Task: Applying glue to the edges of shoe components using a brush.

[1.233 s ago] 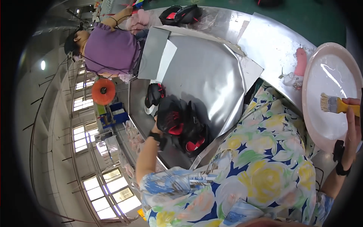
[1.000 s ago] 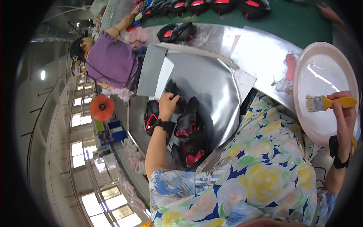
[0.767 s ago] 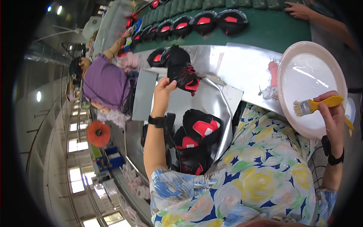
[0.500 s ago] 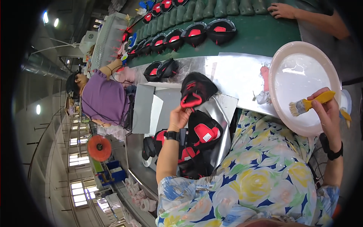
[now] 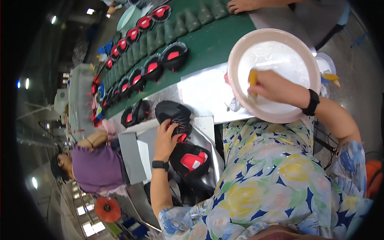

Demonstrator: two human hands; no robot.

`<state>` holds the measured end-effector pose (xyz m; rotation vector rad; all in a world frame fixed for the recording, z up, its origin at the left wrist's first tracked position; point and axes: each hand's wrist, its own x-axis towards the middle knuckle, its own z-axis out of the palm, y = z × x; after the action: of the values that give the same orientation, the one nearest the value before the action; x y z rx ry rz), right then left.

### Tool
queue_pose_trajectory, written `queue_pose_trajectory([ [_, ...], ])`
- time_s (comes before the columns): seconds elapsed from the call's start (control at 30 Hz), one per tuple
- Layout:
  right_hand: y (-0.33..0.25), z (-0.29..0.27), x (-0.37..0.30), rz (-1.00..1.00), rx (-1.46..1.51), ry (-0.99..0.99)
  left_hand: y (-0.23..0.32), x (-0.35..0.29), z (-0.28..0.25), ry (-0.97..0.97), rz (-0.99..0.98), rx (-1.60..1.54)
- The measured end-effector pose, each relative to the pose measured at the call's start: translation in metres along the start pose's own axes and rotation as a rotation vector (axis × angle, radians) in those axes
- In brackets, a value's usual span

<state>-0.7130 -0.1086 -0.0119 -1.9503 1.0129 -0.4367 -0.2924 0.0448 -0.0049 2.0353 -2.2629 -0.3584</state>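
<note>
**Black shoe [image 5: 171,110] in the left hand [image 5: 165,143], yellow-handled brush [image 5: 252,78] in the right hand [image 5: 276,87]**

Largest is the green desk [image 5: 208,42], where black-and-red shoe parts [image 5: 174,57] stand in rows alongside a line of dark green foot forms [image 5: 180,26]; the lines probably keep each kind apart and easy to count. A co-worker's hand [image 5: 238,5] rests at its far edge.

Nearer the wearer is a shiny metal tray [image 5: 215,160], whose raised sides likely stop the loose pieces from sliding off. A red-lined shoe piece [image 5: 191,161] lies in it, opening upward, just beside the lifted shoe.

To the right, a pale pink basin [image 5: 235,72] holds white liquid [image 5: 276,56]; it sits close against the wearer's front, presumably to spare the right arm a long reach.

The black shoe is above the tray, toe pointing away. The left grip is closed on it near the red-lined opening, fingers across the upper, which seems to leave the toe end uncovered.

Smallest is the brush. The right grip is closed around its handle, over the basin's near-left side, apparently to keep drips inside. Blur hides whether the bristles touch the liquid.
</note>
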Motion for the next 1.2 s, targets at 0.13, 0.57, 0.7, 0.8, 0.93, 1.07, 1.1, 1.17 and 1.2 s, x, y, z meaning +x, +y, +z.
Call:
queue_pose_trajectory([
  [0.13,-0.009,-0.013,-0.023,0.017,-0.222,-0.139,-0.006,0.008,-0.049,0.228,0.087,0.094],
  [0.57,0.014,-0.054,-0.041,-0.046,-0.239,0.169,-0.064,0.112,-0.052,0.179,0.101,-0.407],
  [0.7,0.011,-0.055,-0.045,-0.126,-0.085,0.306,-0.04,0.149,-0.067,0.1,-0.005,-0.286],
  [0.8,0.013,-0.059,-0.047,-0.132,-0.043,0.354,-0.009,0.166,-0.071,0.366,0.097,-0.765],
  [0.93,0.022,-0.087,-0.042,-0.17,-0.139,0.458,0.052,0.196,-0.107,0.156,1.152,0.009],
  [1.07,-0.005,-0.11,-0.028,-0.335,-0.015,0.527,0.067,0.201,-0.059,-0.04,0.27,-0.792],
  [1.1,-0.014,-0.114,-0.027,-0.356,-0.007,0.526,0.079,0.209,-0.054,-0.026,0.273,-0.84],
  [1.17,-0.023,-0.117,-0.025,-0.386,0.041,0.531,0.103,0.218,-0.044,-0.001,0.277,-0.93],
  [1.2,-0.022,-0.119,-0.025,-0.439,0.092,0.511,0.111,0.218,-0.041,0.014,0.278,-0.974],
])
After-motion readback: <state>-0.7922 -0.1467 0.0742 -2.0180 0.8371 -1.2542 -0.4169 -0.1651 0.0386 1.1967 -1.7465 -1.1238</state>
